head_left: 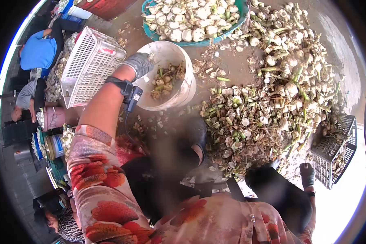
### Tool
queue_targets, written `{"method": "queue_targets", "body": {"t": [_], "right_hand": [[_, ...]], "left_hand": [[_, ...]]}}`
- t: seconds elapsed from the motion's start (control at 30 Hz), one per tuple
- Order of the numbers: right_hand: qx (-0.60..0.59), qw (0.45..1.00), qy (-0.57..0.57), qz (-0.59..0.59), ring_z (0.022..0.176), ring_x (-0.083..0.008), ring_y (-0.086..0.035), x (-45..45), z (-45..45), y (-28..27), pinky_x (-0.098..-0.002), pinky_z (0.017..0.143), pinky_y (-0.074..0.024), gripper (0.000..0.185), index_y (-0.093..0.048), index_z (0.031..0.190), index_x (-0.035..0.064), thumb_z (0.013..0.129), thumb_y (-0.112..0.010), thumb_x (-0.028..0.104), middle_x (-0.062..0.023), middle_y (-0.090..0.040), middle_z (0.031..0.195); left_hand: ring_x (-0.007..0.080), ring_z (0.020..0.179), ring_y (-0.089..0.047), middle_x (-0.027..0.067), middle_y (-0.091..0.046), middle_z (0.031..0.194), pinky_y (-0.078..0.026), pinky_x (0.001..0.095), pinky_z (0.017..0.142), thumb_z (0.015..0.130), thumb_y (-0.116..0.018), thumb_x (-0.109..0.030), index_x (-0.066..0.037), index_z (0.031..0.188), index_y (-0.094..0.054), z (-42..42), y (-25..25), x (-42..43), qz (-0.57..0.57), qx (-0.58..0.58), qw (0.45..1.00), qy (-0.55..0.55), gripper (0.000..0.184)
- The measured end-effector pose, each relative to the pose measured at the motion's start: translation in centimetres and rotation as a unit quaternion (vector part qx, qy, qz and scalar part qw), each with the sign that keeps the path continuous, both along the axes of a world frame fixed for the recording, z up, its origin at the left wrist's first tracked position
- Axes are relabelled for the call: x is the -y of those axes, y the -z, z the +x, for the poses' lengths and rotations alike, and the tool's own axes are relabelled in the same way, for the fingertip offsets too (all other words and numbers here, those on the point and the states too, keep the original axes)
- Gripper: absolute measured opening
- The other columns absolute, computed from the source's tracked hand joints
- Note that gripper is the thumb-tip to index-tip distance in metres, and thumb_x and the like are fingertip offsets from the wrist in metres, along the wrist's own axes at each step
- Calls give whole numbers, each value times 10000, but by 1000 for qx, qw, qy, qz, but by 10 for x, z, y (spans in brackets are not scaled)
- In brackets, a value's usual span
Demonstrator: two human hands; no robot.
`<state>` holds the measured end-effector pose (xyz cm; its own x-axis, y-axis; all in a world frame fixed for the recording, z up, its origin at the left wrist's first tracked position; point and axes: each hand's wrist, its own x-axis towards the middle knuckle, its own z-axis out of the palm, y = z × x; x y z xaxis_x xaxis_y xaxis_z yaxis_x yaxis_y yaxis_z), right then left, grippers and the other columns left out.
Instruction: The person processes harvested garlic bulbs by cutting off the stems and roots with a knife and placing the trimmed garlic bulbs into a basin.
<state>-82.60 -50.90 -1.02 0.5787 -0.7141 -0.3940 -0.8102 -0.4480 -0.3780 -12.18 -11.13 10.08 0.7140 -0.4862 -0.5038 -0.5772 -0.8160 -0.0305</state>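
My left hand, in a grey glove, reaches over the near-left rim of a white bucket. Its fingers look curled inside the rim; whatever they hold is hidden. Several garlic bulbs with bits of stalk lie at the bucket's bottom. Low on the right, my right hand, also gloved, is closed beside a black plastic crate. Something thin seems to stick up from that fist, too small to name. A heap of cut stalks and peelings lies between my hands.
A large pile of garlic spreads along the right. Beyond the bucket stands a teal basin full of garlic. At left are a white crate, a pink bucket and several people, one in a blue shirt.
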Motion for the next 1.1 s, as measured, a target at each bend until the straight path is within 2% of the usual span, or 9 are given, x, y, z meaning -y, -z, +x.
{"method": "queue_targets", "body": {"t": [0.1,0.23,0.27,0.4,0.5,0.7,0.87,0.97,1.1], "right_hand": [[-3,991,-116,-67,590,-191,-511,37,-51,33,-378,577,-430,283,-594,803,32,921,-519,279,-123,-582,644],[-50,997,-40,-31,562,-247,-501,42,-63,32,-374,577,-439,304,-574,801,51,937,-497,311,-126,-575,642],[-40,997,-55,-46,543,-223,-480,39,-63,33,-363,556,-429,308,-573,798,54,938,-505,320,-112,-553,621],[-8,992,82,93,523,-110,-430,0,-15,-1,-311,486,-379,321,-559,761,56,939,-539,322,-24,-483,573],[-30,996,-79,10,520,-142,-449,-1,-18,8,-334,501,-398,309,-563,749,46,942,-517,284,-54,-510,574],[-108,993,-37,7,518,-176,-455,-6,0,1,-357,516,-408,231,-565,742,25,894,-535,197,-110,-527,572],[-70,994,-75,-27,523,-115,-400,-18,2,-9,-327,492,-370,220,-547,716,29,877,-564,179,-79,-470,538],[-83,996,39,16,540,-107,-406,-23,5,-6,-319,503,-374,207,-553,708,42,871,-569,170,-57,-484,551],[-60,997,-56,8,572,-93,-417,-25,4,1,-309,522,-376,184,-556,712,47,863,-581,149,-25,-487,566]], "left_hand": [[345,1054,-607,192,-635,1136,-474,414,899,853,-531,-343,-42,1103,-654,9,60,-5,121,-85,986,74,410],[295,1080,-609,100,-625,1205,-486,380,906,863,-535,-260,-108,1206,-623,8,127,1,383,-161,867,273,386],[285,1110,-594,100,-600,1251,-475,383,925,860,-542,-254,-135,1208,-629,-4,118,3,332,-117,927,130,378],[283,1090,-603,125,-613,1221,-474,397,912,846,-565,-269,-85,1172,-642,19,153,-9,286,-126,944,109,382],[296,1047,-622,141,-639,1164,-476,404,902,845,-562,-296,-78,1132,-662,9,100,22,172,-89,980,41,374],[331,1037,-620,160,-645,1139,-476,409,904,823,-583,-357,-52,1118,-661,32,156,32,114,-105,982,104,431],[315,1036,-625,171,-646,1131,-484,394,891,790,-631,-298,-68,1111,-668,61,114,-3,159,-95,980,79,396],[294,1111,-589,112,-623,1212,-457,393,944,817,-582,-353,-114,1185,-643,63,137,-10,272,-111,905,309,442],[317,1056,-599,137,-617,1205,-460,395,921,854,-548,-410,-118,1135,-663,55,179,-31,184,-199,946,177,421]]}}
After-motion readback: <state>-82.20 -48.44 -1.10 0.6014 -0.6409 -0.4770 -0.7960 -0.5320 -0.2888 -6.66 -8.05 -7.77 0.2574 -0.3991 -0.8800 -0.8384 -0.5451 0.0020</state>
